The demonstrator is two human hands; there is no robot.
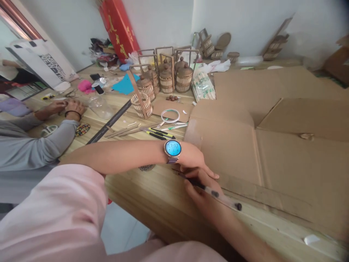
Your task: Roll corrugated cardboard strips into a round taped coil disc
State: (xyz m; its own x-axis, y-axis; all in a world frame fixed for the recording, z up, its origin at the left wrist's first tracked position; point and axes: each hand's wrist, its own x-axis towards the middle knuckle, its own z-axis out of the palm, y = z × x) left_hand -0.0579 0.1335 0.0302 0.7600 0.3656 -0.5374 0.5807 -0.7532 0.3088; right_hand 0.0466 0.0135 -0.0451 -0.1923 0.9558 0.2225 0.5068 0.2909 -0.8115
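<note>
My right hand (205,194) is closed around a pen (200,185) with a clear barrel and dark ends. Its tip points left, toward a small dark brown piece (177,168) beneath my left hand. My left hand (192,157), with a round watch (173,148) at the wrist, reaches across from the left and lies palm down at the cardboard's near edge. One finger is stretched out; the others are partly hidden behind my right hand. The large brown cardboard (229,145) spreads to the right, with a long, faint strip (261,196) along its near side.
Several lidded bamboo baskets (166,78) stand behind, near a roll of white tape (170,115) and yellow-black cutters (158,134). At left, a co-worker's hands (73,108) are near a clear plastic jar (100,107). The table's near edge (141,211) runs below me.
</note>
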